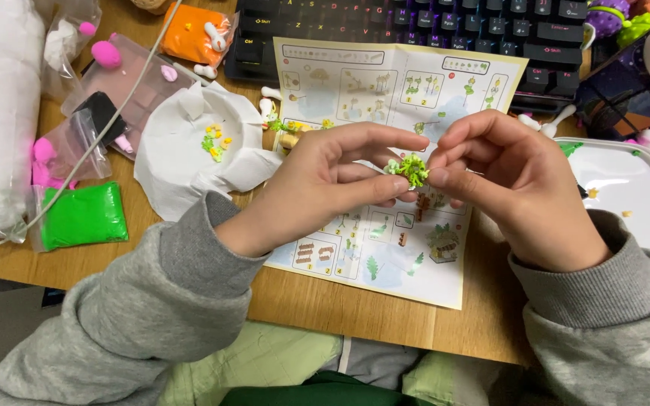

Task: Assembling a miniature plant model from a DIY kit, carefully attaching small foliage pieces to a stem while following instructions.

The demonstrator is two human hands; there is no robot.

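Hands raised over instruction sheet | left hand, right hand: fingertips pinched on green clay piece

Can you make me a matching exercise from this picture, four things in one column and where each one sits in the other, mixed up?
Things:
1. small green clay piece
2. instruction sheet
3. bag of green clay
4. keyboard

Places:
A. at the far edge of the desk, beyond the sheet
B. pinched between the fingers of the left hand and the right hand
C. at the left of the desk, near its front edge
D. spread flat on the desk under both hands

Right pairs: 1-B, 2-D, 3-C, 4-A
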